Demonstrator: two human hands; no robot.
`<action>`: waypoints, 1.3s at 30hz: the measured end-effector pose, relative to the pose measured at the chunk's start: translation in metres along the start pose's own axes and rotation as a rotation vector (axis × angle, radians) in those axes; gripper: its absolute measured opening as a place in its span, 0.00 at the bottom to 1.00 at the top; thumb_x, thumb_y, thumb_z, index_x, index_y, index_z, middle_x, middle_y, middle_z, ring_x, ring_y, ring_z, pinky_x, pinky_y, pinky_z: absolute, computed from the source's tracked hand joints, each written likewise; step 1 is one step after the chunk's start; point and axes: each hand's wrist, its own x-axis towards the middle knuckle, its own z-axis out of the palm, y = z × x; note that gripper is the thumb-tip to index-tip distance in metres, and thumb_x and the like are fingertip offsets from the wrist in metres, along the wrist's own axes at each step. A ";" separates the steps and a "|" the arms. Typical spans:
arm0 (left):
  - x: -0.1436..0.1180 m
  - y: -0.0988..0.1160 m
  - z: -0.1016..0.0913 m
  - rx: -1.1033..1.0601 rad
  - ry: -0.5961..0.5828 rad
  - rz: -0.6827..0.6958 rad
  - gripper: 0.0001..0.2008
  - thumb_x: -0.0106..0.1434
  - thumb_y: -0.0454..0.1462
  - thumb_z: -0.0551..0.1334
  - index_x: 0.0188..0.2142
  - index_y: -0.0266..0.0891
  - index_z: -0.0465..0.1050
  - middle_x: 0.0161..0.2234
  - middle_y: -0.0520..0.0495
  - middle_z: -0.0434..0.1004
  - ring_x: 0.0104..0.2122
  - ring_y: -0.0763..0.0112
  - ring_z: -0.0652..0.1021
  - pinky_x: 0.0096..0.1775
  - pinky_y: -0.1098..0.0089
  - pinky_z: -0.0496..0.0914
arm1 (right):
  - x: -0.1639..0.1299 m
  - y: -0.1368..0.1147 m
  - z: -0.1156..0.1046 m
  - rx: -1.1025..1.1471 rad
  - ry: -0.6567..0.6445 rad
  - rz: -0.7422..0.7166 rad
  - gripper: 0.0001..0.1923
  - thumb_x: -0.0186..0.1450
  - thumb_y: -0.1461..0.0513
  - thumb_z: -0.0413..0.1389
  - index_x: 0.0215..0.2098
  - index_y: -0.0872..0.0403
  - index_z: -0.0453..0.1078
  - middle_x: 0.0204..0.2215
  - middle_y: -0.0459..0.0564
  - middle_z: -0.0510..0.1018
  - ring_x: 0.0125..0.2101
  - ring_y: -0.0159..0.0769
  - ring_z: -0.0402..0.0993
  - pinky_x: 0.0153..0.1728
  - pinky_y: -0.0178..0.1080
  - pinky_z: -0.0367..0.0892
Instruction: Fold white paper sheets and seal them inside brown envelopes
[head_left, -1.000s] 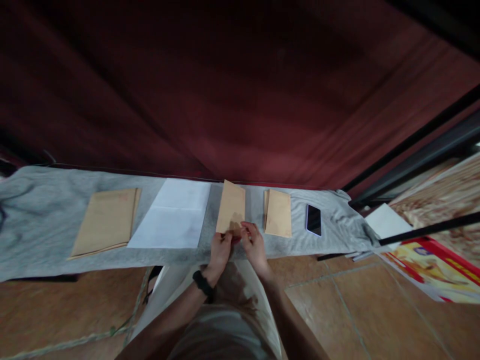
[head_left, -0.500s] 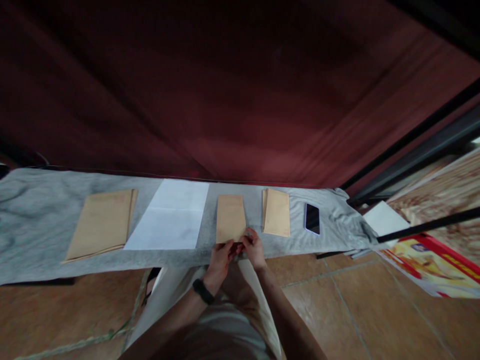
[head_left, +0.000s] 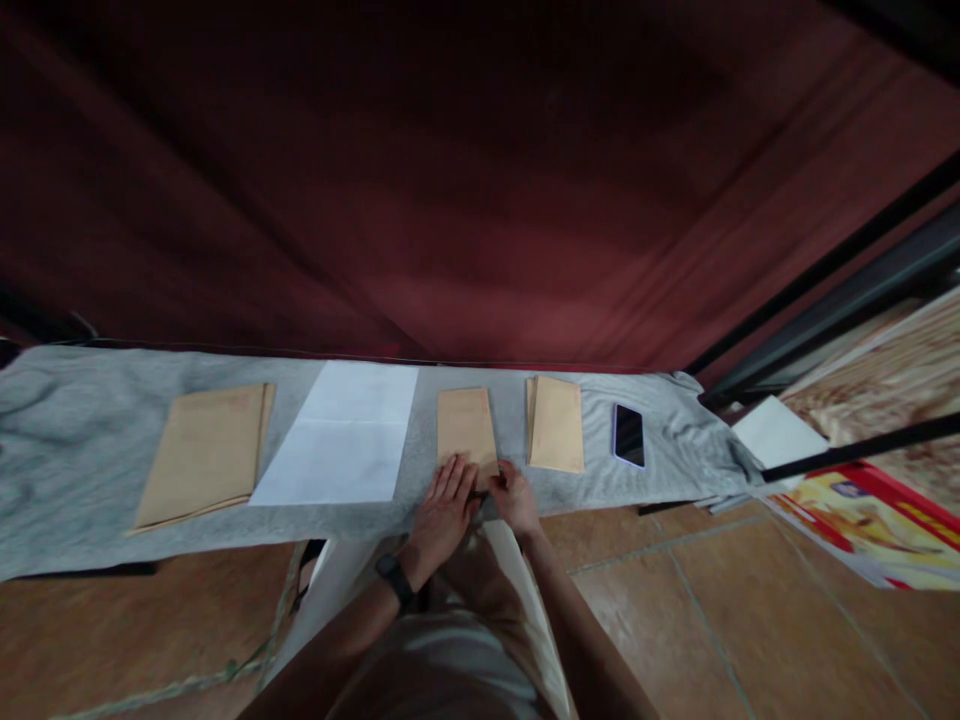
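A brown paper envelope (head_left: 465,420) lies in front of me on the grey cloth. My left hand (head_left: 442,515), with a dark watch on its wrist, rests flat on the envelope's lower left part, fingers stretched out. At the lower right corner, my right hand (head_left: 514,495) has its fingers closed in a pinch on the envelope's edge; the fingertips are partly hidden. To the right lies a small stack of similar envelopes (head_left: 556,425). On the left are white paper sheets (head_left: 341,450) with a crease across them.
Larger brown envelopes (head_left: 202,455) lie stacked at the far left of the cloth-covered table (head_left: 90,440). A phone (head_left: 628,436) lies right of the small envelopes. Behind hangs a dark red curtain (head_left: 480,220). A colourful box (head_left: 870,520) stands at the right by black bars.
My left hand has gone from gripping the envelope's near edge to lying flat on it. My right hand has shifted slightly down and right at the corner.
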 end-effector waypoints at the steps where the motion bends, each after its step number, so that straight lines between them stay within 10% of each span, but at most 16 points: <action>1: -0.002 -0.002 0.004 0.060 -0.025 0.012 0.26 0.71 0.41 0.53 0.66 0.36 0.61 0.69 0.36 0.59 0.69 0.54 0.59 0.66 0.50 0.59 | -0.002 -0.002 -0.002 -0.086 -0.002 0.006 0.15 0.67 0.62 0.53 0.51 0.53 0.74 0.33 0.51 0.82 0.31 0.40 0.79 0.35 0.38 0.73; 13: 0.015 -0.009 0.006 0.145 -0.096 0.030 0.24 0.73 0.37 0.47 0.65 0.32 0.65 0.66 0.37 0.66 0.66 0.59 0.65 0.65 0.56 0.60 | -0.030 -0.004 -0.005 -0.318 -0.076 -0.456 0.25 0.73 0.66 0.45 0.67 0.57 0.62 0.63 0.58 0.71 0.64 0.43 0.65 0.66 0.50 0.59; 31: 0.141 -0.049 0.029 0.142 -0.177 -0.093 0.29 0.72 0.42 0.46 0.69 0.35 0.58 0.70 0.41 0.58 0.71 0.55 0.55 0.69 0.50 0.44 | -0.028 -0.008 -0.002 -0.274 -0.042 -0.448 0.25 0.72 0.65 0.46 0.67 0.56 0.62 0.63 0.57 0.70 0.65 0.42 0.64 0.66 0.53 0.58; 39: 0.112 -0.050 0.027 -0.073 -0.024 -0.248 0.25 0.67 0.36 0.53 0.62 0.31 0.64 0.67 0.31 0.61 0.69 0.51 0.58 0.67 0.47 0.51 | -0.026 -0.007 -0.004 -0.193 0.032 -0.384 0.25 0.71 0.68 0.47 0.65 0.54 0.62 0.61 0.57 0.72 0.60 0.43 0.67 0.61 0.51 0.65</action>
